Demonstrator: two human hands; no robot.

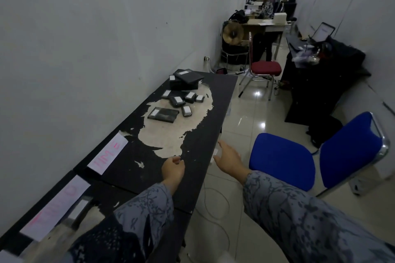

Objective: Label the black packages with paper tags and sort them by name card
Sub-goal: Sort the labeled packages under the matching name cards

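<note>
Pink "JIME" card (108, 152) by wall, L grip (173, 168) clenched, empty, R grip (227, 159) grasping white tags (216, 151), tagged pkgs (163, 115) far end.

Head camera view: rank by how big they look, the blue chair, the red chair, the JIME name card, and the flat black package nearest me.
1. blue chair, though it is nearest the camera
2. red chair
3 and 4. JIME name card and flat black package: too alike to rank

Both arms wore long, loose grey-blue sleeves (299, 209) printed with a darker branching, marbled pattern, ending at the wrists; left hand (173, 170) and right hand (228, 160) were bare, without gloves.
</note>
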